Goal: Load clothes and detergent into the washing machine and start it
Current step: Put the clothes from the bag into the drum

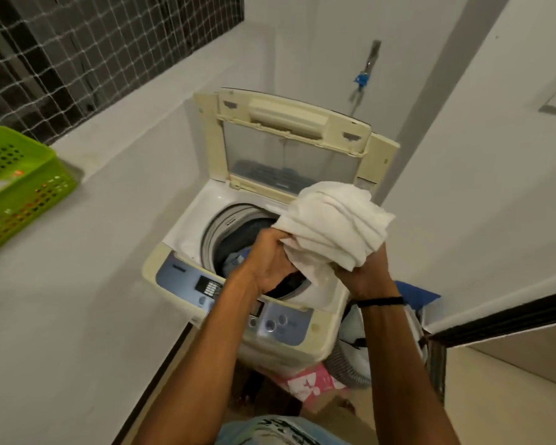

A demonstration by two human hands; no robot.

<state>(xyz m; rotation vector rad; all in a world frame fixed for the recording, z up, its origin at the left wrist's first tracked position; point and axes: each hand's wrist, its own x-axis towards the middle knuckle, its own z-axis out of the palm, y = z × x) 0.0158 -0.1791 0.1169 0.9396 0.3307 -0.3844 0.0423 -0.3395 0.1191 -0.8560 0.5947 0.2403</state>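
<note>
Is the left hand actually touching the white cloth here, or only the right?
Touching. The head view shows the left hand gripping the white cloth at its lower edge; the right hand holds it too.

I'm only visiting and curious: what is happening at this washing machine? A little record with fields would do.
machine: top-loading washing machine, lid raised
drum: dark and blue clothes inside
being loaded: white cloth, bunched, held above the drum
left hand: grips the cloth's lower edge
right hand: grips the cloth from below
control panel: on the front edge, nearest the person
nearby: green basket on the ledge to the left
</note>
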